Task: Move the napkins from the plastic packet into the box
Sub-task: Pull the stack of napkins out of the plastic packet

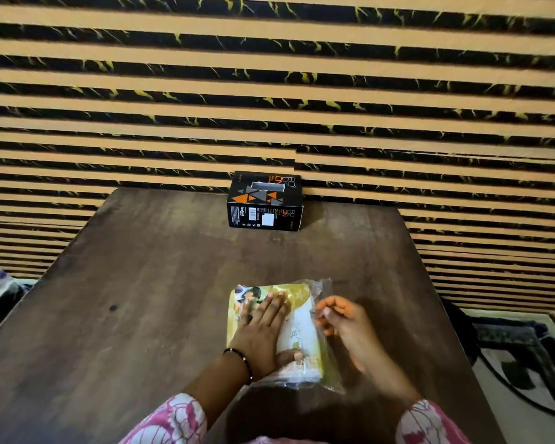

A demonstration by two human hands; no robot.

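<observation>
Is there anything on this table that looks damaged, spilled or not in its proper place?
Nothing stands out. The box stands upright at the table's far edge, and the plastic packet lies flat under the left hand. Nothing is spilled. The packet's loose plastic by the right hand looks merely crumpled.

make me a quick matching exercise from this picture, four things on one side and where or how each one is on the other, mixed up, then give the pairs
Things:
1. left hand
2. right hand
3. box
4. plastic packet

Places or states:
A. at the table's far edge, by the striped wall
B. pressed flat on the packet
C. fingers at the packet's right edge
D. lying on the near part of the table, under a hand

Pairs: 1-B, 2-C, 3-A, 4-D
</observation>
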